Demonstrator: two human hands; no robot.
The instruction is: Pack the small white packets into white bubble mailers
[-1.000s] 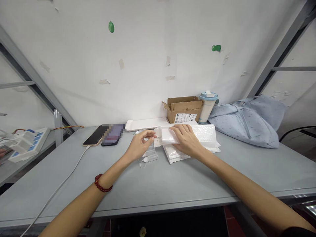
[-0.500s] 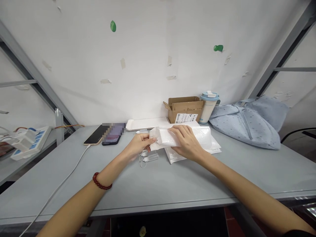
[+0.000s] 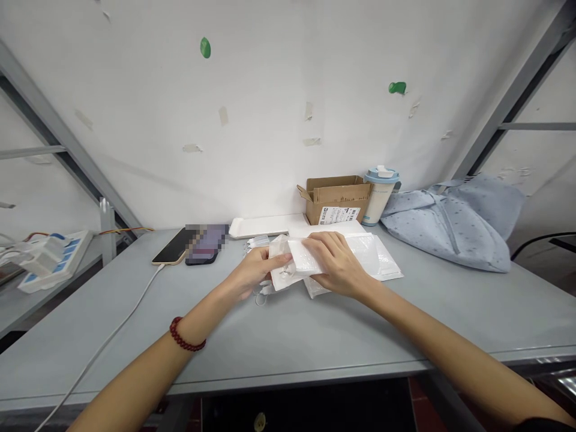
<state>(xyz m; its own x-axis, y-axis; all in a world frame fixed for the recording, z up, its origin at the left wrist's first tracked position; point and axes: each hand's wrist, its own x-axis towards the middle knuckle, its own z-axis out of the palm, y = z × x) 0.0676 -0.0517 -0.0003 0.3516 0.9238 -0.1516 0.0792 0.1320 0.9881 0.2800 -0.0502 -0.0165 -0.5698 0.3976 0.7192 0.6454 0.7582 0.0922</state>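
Note:
My left hand (image 3: 256,273) and my right hand (image 3: 335,263) both grip a white padded mailer (image 3: 282,264) from either side. A flat white packet (image 3: 306,257) sits at its mouth, under my right fingers. Beneath my right hand lies a stack of clear bubble-wrap mailers (image 3: 373,255). Partly hidden under my left hand, small clear plastic bags with white loops of cord (image 3: 265,291) rest on the table.
A grey table (image 3: 288,342) holds a charging phone (image 3: 171,249) with its white cable, a second, blurred phone (image 3: 204,249), a white tray (image 3: 256,227), a cardboard box (image 3: 337,198), a lidded cup (image 3: 380,195), and a pale blue cloth bag (image 3: 450,225). A power strip (image 3: 56,261) lies on the left.
My left hand has moved right and closed on the mailer, and the mailer and packet have shifted left and tilted. The clear bags are now more covered.

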